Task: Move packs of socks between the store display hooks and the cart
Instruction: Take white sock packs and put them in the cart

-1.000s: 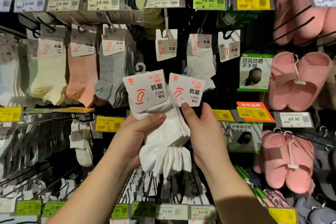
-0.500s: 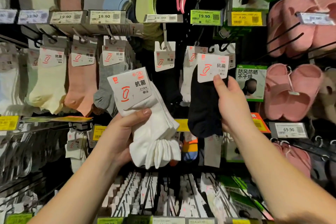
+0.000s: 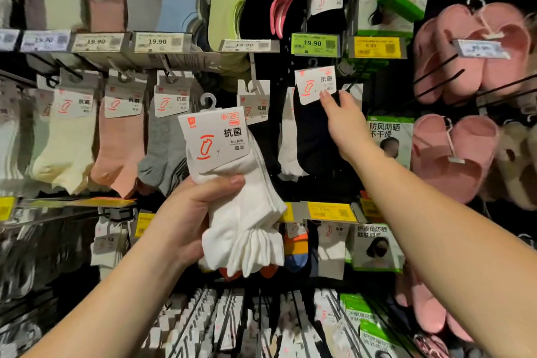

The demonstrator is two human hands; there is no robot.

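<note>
White sock pack (image 3: 232, 183): several white ankle socks bundled under a white card header with a plastic hanger hook at the top; cuffs bunched at the lower end. Held upright in front of the display rack (image 3: 174, 58), clear of the hooks, roughly at the centre of the view.

Dark sock pack (image 3: 312, 125): dark socks under a white card header, raised against the rack's middle row, just below the green price tag (image 3: 315, 43). Hook engagement: cannot tell.

Left hand (image 3: 189, 218): fingers and thumb curled around the mid-section of the white sock pack, thumb across the front below the card.

Right hand (image 3: 343, 122): arm extended up, fingertips (image 3: 327, 96) pinching the lower right corner of the dark sock pack's card.

Legible text: "抗菌" with a red sock outline on both cards; "19.90" on the green price tag and on the white tags along the rack's upper rail; "防风防晒 不干燥" on the face-mask pack (image 3: 389, 139) right of the dark sock pack. Pink slippers (image 3: 453, 154) at the right edge of the rack.
</note>
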